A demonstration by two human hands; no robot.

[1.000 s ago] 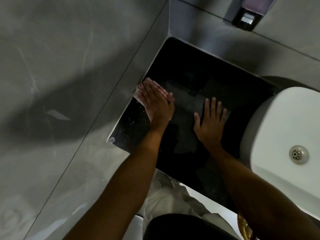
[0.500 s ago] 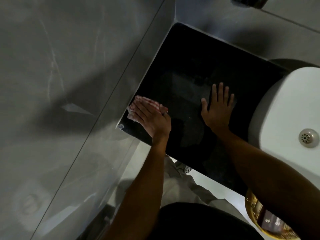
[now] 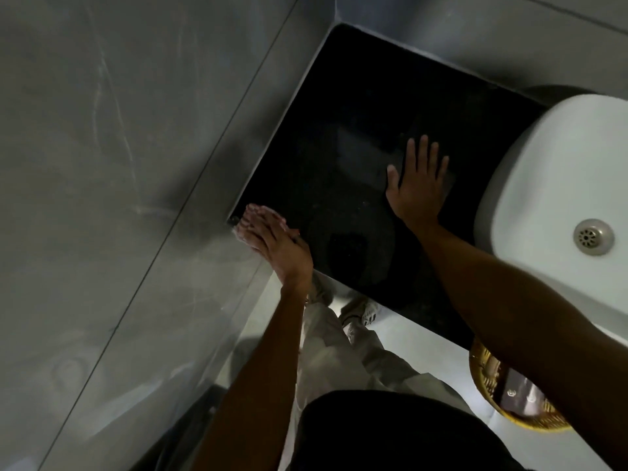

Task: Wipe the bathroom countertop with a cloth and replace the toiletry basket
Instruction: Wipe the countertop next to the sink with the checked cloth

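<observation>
The left hand (image 3: 278,246) lies flat, fingers together, pressing the cloth (image 3: 253,215) against the near left corner of the black table (image 3: 339,130), just beside the grey wall (image 3: 136,164). This is a flat-palm press, not a closed grip: only a pale, pinkish edge of cloth shows past the fingertips. The right hand (image 3: 419,185) is spread wide and empty, palm down on the table between the cloth and the white basin (image 3: 560,171), apparently as a brace.

The toiletry basket (image 3: 489,379), a woven golden item, sits low and off the table, partly hidden under the right forearm. Whether it rests on the floor or on a lower support cannot be told.

Step in hand: wiping. The cloth is at the front left limit of the surface, so this pass is judged to be ending at the edge.

Next move, as a judgement: bring the cloth back over any unwiped strip toward the basin, with even downward pressure, clear of the edge. Basket replacement follows; it requires lifting the right hand off the table and reaching down to it.
</observation>
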